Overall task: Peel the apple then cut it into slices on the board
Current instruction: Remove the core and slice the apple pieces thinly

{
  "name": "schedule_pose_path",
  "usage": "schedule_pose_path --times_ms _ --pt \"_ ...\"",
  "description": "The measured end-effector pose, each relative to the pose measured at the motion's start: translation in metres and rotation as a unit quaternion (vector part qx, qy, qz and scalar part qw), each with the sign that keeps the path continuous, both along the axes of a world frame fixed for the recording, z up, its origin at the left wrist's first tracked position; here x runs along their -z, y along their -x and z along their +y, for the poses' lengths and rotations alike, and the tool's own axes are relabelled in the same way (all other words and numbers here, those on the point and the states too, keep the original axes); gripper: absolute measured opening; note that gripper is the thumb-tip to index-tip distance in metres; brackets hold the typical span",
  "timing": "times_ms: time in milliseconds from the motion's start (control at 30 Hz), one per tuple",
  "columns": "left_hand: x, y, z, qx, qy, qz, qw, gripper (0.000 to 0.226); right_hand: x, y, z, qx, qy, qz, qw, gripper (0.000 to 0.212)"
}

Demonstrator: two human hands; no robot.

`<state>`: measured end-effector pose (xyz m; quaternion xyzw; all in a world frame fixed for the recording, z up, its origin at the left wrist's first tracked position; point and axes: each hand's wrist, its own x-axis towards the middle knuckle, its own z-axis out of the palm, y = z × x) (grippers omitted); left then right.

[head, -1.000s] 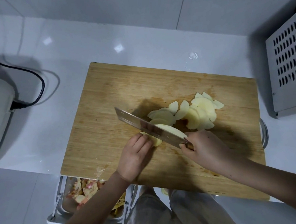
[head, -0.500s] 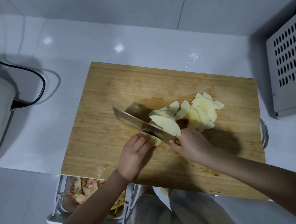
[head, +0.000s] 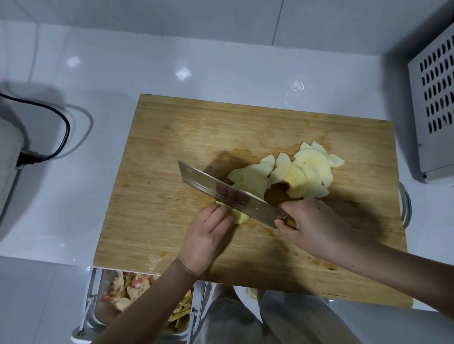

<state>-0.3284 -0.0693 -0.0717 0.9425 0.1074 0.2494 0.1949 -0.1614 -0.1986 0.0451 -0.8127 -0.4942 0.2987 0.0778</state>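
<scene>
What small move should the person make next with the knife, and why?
Probably press the cleaver straight down through the small apple piece that the left hand holds on the board. The right hand grips the handle, the blade lies beside the left fingertips, and this piece is not yet sliced.

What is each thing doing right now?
Apple piece: peeled, held down on board.
Slices: cut, piled beyond the knife.
Knife: gripped, blade at the apple piece.
Board: flat on the counter.
Left hand: holds apple piece.
Right hand: grips knife handle.
Peels: in the bin.
Cord: plugged in.
</scene>
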Motion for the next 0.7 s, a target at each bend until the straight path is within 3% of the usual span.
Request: schedule_pose_path --times_ms 367,467,567,700 --pt "0.002 0.001 0.001 0.004 0.016 -0.005 1.000 0.017 0.022 0.009 0.016 -0.026 0.014 -0.018 0.999 0.017" --pt "-0.008 0.000 -0.006 -0.073 0.127 -0.012 0.989 0.017 0.033 0.014 0.019 -0.019 0.008 -0.012 1.000 0.017" --pt "-0.019 -0.001 -0.013 -0.229 0.284 0.013 0.931 0.009 0.035 0.017 0.017 -0.020 -0.003 -0.018 1.000 0.016" --pt "-0.029 -0.009 -0.016 -0.318 0.442 0.068 0.836 0.005 0.035 0.016 0.015 -0.013 -0.013 -0.020 1.000 0.016"
